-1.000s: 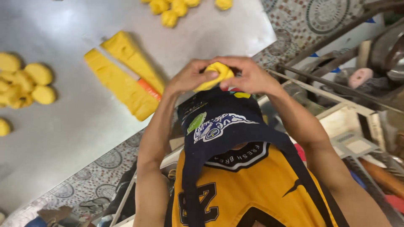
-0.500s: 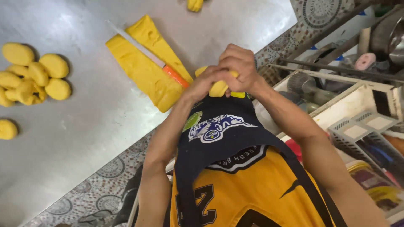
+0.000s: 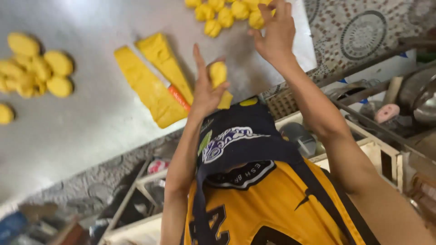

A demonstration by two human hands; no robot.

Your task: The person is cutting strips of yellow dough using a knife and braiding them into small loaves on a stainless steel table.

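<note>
- The left hand (image 3: 204,90) grasps a yellow dough ball (image 3: 218,73), thumb and fingers curled round it, index finger pointing up.
- The right hand (image 3: 274,28) is released, fingers spread; it holds nothing and its fingertips sit at the edge of a pile of dough balls (image 3: 227,12).
- Landmark: the steel table (image 3: 81,118). The held ball hovers above its near right part; the pile lies at its far right edge.
- Two long dough slabs (image 3: 154,79) lie side by side on the table just left of the left hand, with an orange-handled knife (image 3: 178,97) between them; its blade is hard to make out.
- A smaller dough piece (image 3: 225,100) lies on the table just under the left hand.
- A second heap of flattened dough rounds (image 3: 34,68) sits on the table's left side, well apart from both hands; one round (image 3: 5,113) lies alone near the left edge.
- Nothing lies between the right hand and the pile; the left hand partly hides the slab ends.
- A dark apron (image 3: 236,140) over a yellow shirt (image 3: 272,204) covers the table's near edge.
- Right of the table, wooden crates (image 3: 377,154) hold blurred metal ware and a pink object (image 3: 386,112); their contents cannot be told exactly.
</note>
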